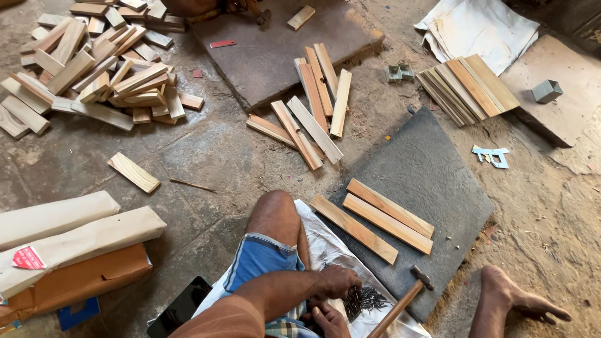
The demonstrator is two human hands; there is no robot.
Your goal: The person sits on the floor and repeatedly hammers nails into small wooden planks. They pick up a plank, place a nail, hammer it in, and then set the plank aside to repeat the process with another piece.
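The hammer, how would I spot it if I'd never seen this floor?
Find the big dark slab on the floor with three wooden strips lying on it. At its near corner, beside the pile of nails that the left hand reaches into, lies the hammer. Only it has a long wooden handle with a dark metal head.

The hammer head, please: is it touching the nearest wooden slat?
Apart: the head view shows bare dark slab between the hammer head and the nearest slat.
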